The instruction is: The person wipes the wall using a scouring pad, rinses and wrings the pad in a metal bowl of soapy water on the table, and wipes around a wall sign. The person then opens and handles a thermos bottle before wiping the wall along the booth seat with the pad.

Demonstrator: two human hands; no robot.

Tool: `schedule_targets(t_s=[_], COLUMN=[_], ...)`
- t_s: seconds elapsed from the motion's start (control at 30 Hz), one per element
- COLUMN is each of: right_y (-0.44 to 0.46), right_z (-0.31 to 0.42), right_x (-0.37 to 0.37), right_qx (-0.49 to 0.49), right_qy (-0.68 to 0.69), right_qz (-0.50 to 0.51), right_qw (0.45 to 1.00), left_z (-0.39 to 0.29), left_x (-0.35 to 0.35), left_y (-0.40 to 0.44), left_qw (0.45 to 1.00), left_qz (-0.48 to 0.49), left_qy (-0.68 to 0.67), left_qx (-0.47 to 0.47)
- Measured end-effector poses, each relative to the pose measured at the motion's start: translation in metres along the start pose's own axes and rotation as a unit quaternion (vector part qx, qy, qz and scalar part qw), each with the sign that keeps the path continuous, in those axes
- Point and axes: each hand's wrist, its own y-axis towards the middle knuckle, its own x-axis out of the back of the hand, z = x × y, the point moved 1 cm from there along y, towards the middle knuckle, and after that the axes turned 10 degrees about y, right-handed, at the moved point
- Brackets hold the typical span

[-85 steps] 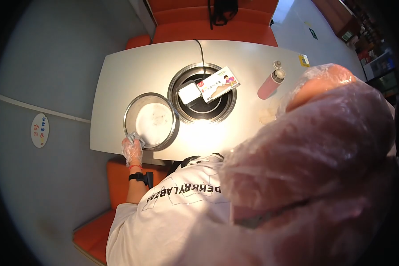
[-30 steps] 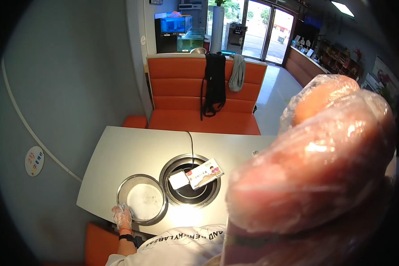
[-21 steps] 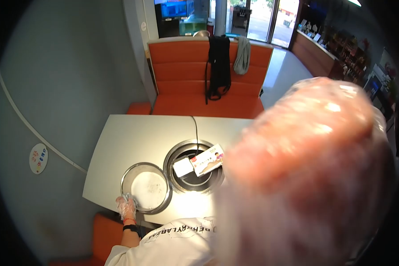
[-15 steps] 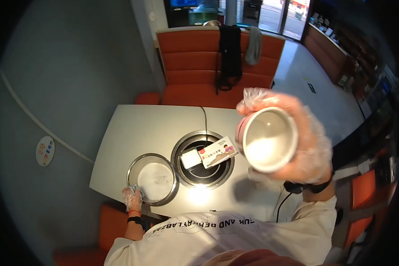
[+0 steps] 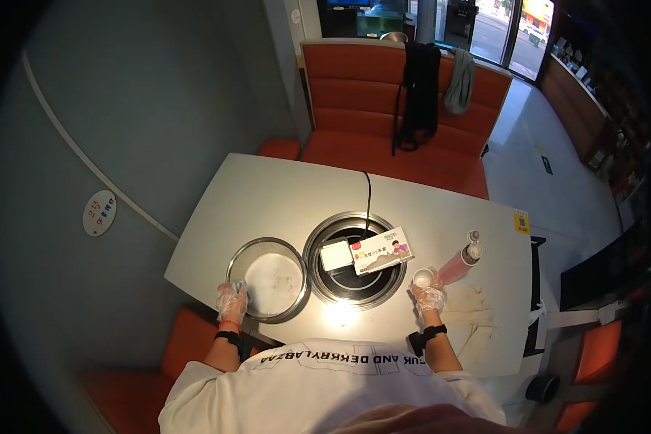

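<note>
My left hand (image 5: 231,304), in a clear plastic glove, is closed on a small grey cloth (image 5: 240,288) at the near left rim of a round steel pot (image 5: 305,283). The pot's pale inside shows no contents that I can make out. My right hand (image 5: 430,298), also gloved, is closed around a small cup (image 5: 424,278) with a white inside, low over the table. Just beyond that cup a pink bottle (image 5: 453,269) with a metallic top appears tilted by the wide lens. Part of the cup's outside is hidden by my fingers.
A round cooker (image 5: 315,281) is set into the white table (image 5: 260,195), with a glove box (image 5: 382,251) and a small white box (image 5: 336,255) on it. A black cable (image 5: 369,195) runs to the far edge. Orange benches (image 5: 354,105) stand beyond.
My right hand has brought the cup down from close to my face to the table beside the bottle. My left hand stays at the pot rim. The view has shifted.
</note>
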Motion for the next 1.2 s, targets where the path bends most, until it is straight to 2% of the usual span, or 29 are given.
schedule_targets(t_s=[0.03,0.13,0.27,0.4,0.53,0.63,0.73,0.83,0.87,0.9,0.93,1.03,1.13,1.2], right_y=[-0.002,-0.006,-0.008,-0.018,-0.033,-0.034,-0.038,-0.046,-0.052,-0.065,-0.079,-0.12,-0.166,-0.198], right_z=[-0.001,-0.01,-0.026,-0.042,-0.087,-0.103,-0.106,-0.088,-0.082,-0.088,-0.074,-0.07,-0.097,-0.124], right_x=[0.0,-0.003,-0.009,-0.011,-0.01,0.004,0.021,0.031,0.031,0.029,0.035,0.05,0.056,0.054], right_qx=[0.004,-0.008,-0.073,-0.089,0.026,0.105,0.147,0.085,0.05,0.074,0.016,-0.053,-0.101,-0.122], right_qy=[0.001,0.011,-0.006,-0.009,0.077,0.088,0.062,-0.002,-0.019,-0.011,-0.007,-0.01,0.005,0.028], right_qz=[-0.001,-0.007,-0.007,0.029,-0.01,-0.042,-0.049,0.021,0.054,0.031,0.06,0.083,0.057,-0.021], right_qw=[1.0,1.0,0.997,0.996,0.997,0.99,0.986,0.996,0.997,0.997,0.998,0.995,0.993,0.992], left_z=[-0.003,-0.023,-0.029,-0.037,-0.027,-0.052,-0.047,-0.052,-0.054,-0.055,-0.055,-0.053,0.023,0.037], left_x=[0.001,0.014,0.007,0.01,-0.003,0.027,0.015,0.016,0.015,0.014,0.013,0.018,-0.038,-0.049], left_y=[0.0,-0.003,-0.002,-0.001,0.003,-0.006,-0.004,-0.012,-0.012,-0.009,-0.01,-0.005,0.039,0.048], left_qw=[1.0,0.999,1.0,0.998,0.994,0.997,0.999,0.997,0.996,0.992,0.986,0.982,0.955,0.929], left_qz=[-0.007,0.02,0.023,0.029,-0.003,0.065,0.035,0.015,0.05,0.087,0.12,0.168,0.05,0.032], left_qy=[0.005,-0.025,-0.003,0.051,0.071,0.024,-0.037,-0.005,-0.045,-0.083,-0.118,-0.053,0.124,0.172], left_qx=[-0.012,0.03,-0.005,-0.032,-0.081,-0.013,-0.001,-0.073,-0.06,-0.041,-0.016,-0.062,-0.265,-0.325])
